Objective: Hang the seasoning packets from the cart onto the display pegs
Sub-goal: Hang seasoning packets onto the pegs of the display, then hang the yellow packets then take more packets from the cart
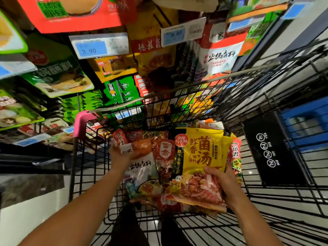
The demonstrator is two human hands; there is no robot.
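A black wire cart with a pink handle cap stands before me, holding several seasoning packets. My right hand grips the lower part of a yellow mushroom-soup packet, with more yellow packets stacked behind it. My left hand holds the top of a white and orange hotpot-base packet over the cart. A red packet lies between the two. Above, display pegs carry hanging packets, among them a white hotpot-base packet of the same kind.
Price tags stick out from the peg ends above the cart. Green boxes fill the shelf behind the cart's far wall. A black sign panel and blue crate stand at right. My shoes show under the cart.
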